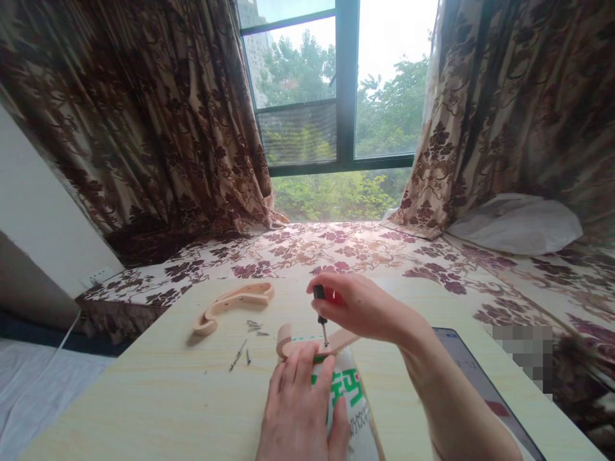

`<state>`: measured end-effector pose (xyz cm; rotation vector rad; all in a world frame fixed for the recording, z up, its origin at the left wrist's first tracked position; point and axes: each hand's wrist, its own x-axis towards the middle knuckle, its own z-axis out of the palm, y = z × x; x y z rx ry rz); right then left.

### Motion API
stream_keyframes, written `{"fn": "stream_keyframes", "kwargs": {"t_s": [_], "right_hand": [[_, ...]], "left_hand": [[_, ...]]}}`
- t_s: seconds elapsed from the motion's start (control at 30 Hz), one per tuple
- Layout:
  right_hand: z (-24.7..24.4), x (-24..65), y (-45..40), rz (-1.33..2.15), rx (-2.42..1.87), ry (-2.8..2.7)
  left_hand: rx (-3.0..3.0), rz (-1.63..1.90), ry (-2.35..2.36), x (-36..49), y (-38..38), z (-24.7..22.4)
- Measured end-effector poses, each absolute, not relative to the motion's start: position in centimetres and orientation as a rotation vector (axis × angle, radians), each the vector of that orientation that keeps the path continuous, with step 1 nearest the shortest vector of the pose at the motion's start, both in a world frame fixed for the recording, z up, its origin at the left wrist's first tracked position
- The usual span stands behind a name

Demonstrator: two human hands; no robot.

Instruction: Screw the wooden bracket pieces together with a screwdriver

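Note:
My right hand [343,304] is wrapped round the dark handle of a screwdriver [323,323], which stands nearly upright. The screwdriver's tip meets a curved light wooden piece [285,338] near its middle. Fingers spread, my left hand [300,400] lies flat on a white packet with green lettering [353,387], its fingertips on the near edge of the wooden piece. The packet is beneath the wood. To the left rests a second curved wooden piece [235,299] with small holes. Several screws [254,326] and a longer thin metal piece [237,355] lie between it and my left hand.
The pale wooden table [158,397] carries a tablet-like device [485,384] at its right edge, beside my right forearm. Behind stands a ledge with flowered cloth [336,246], a window and patterned curtains. A white plastic bag [519,224] lies at the back right.

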<state>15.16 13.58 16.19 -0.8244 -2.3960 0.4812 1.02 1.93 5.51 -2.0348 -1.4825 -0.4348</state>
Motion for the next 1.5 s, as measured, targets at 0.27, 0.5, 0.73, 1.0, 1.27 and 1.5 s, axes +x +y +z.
{"fn": "stream_keyframes", "kwargs": {"t_s": [0.27,0.5,0.73,1.0,1.27,1.5], "right_hand": [[15.84,15.27,13.84,0.391,-0.931,-2.38],[15.88,15.0,13.97,0.269,-0.964,-2.373],[16.54,15.33,13.29,0.491,-0.842,-2.402],[16.02,15.27,13.93,0.346,-0.965,-2.365],[15.89,14.97,13.86,0.239,-0.99,-2.364],[16.49,15.02,13.24,0.419,-0.808,-2.407]], "left_hand": [[-2.053,-0.42,-1.503,0.99,1.86,5.39],[-2.063,-0.438,-1.518,0.99,1.9,5.44],[-2.061,-0.432,-1.515,1.06,1.99,5.53],[-2.058,-0.403,-1.519,1.03,1.87,5.55],[-2.052,-0.422,-1.487,0.99,1.91,5.6],[-2.06,-0.425,-1.484,1.05,1.82,5.64]]}}
